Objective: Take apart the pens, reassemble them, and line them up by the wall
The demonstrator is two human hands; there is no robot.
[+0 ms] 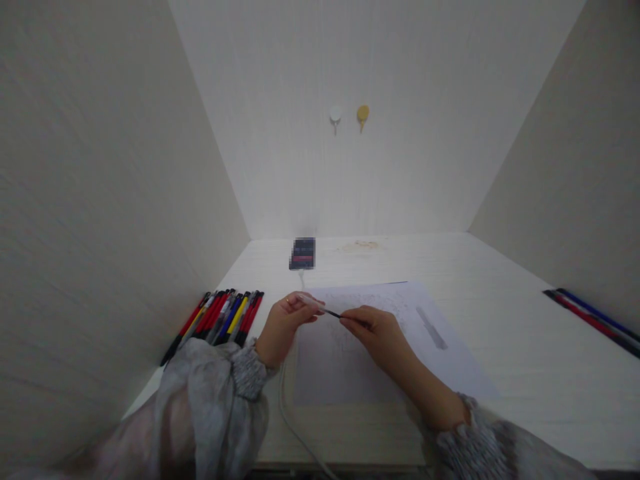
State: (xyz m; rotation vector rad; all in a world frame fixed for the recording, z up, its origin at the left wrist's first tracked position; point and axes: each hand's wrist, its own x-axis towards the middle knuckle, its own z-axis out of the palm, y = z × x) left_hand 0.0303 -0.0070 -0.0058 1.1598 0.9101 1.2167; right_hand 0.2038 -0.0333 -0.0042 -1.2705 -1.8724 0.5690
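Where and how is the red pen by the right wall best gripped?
Take the red pen at mid-barrel, probably from above and its left: it is long and slim, with the blue pen close on its right and the right wall beyond.

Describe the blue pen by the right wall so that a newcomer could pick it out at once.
On the white table, look along the foot of the right wall. Pens lie there at a slant, running out toward the picture's right edge. The blue pen is nearer the wall than its neighbour, the red pen.
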